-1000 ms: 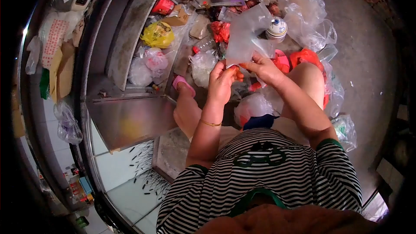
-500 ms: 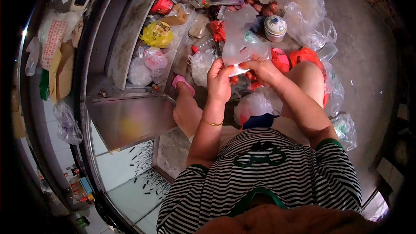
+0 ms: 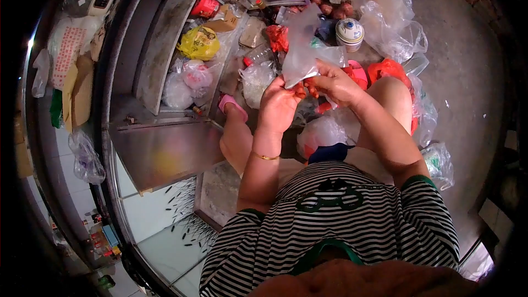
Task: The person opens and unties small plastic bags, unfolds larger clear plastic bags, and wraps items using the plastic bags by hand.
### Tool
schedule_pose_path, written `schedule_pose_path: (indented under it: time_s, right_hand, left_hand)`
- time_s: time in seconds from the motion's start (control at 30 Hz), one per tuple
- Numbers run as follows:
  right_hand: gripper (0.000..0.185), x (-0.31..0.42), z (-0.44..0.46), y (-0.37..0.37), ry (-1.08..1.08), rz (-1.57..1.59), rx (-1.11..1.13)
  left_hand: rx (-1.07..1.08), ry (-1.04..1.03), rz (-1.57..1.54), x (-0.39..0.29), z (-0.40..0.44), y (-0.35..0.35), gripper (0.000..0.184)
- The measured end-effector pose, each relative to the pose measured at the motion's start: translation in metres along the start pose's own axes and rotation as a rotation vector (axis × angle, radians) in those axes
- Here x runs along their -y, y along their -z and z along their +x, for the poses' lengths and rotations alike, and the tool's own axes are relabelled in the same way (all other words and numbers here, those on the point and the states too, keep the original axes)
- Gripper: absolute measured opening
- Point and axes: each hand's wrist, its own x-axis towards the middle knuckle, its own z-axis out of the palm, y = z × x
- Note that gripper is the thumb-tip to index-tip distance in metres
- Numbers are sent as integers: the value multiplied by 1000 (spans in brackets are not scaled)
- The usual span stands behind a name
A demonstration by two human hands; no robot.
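A translucent whitish plastic bag [image 3: 301, 41] is stretched out between my two hands and spreads away from me above the floor clutter. My left hand [image 3: 276, 109], with a gold bangle at its wrist, is closed on the bag's near left edge. My right hand [image 3: 338, 85] pinches the bag's near right edge. The fingertips of both hands look reddish and are partly hidden under one another. A knotted clear bag [image 3: 324, 136] lies below my hands. Just beyond them are a red plastic bag [image 3: 278, 38] and a white lidded jar [image 3: 350, 34] with a blue knob.
An open cabinet [image 3: 165, 49] on the left holds a yellow bag [image 3: 198, 43], a red container [image 3: 205, 5] and several clear bags. Its door [image 3: 168, 151] swings out low. Clear bags [image 3: 385, 16] and red bags [image 3: 388, 70] lie on the floor to the right.
The bag has shifted and narrowed, its near edge now pulled to a corner at my left fingers. My left palm has turned up more, and my right hand has risen slightly.
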Motion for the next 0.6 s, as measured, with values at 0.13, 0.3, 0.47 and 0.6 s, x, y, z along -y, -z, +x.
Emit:
schedule_pose_path:
  time_s: [0.13,0.3,0.47,0.6]
  right_hand:
    - [22,-14,6,10,-18,-247,-161]
    - [20,-17,6,9,11,-224,-128]
    - [16,-11,5,6,-97,-195,-140]
    - [16,-11,4,5,-180,-138,-227]
  left_hand:
    - [-122,-52,289,9,0,-1,24]
    - [-219,-147,518,12,-1,-1,17]
    - [-195,-186,479,11,-1,-4,21]
    - [-227,-226,353,11,-1,-8,17]
